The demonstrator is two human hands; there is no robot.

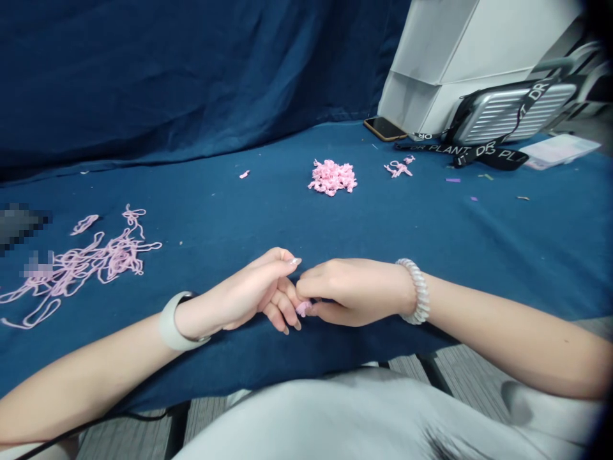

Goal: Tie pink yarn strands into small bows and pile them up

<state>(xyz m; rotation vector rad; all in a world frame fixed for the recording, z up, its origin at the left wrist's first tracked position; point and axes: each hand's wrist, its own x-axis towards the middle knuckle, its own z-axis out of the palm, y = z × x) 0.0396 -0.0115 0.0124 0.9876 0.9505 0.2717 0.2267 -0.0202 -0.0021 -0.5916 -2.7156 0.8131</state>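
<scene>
Clothing (306,425) — right hand (352,291) pinching yarn (302,310), seemingly.

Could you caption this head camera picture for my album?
Right hand pinching a small pink piece beside the left hand, pink pile beyond.

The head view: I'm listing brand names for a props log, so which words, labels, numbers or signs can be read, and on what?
"DR PLANT": black strap, in front of the silver case
"DR PL": same strap, toward its right end
"DR": same strap, crossing the case
"DR": same strap, beside the phone
Other partial letters on the strap are too blurred; no other text is readable.
</scene>
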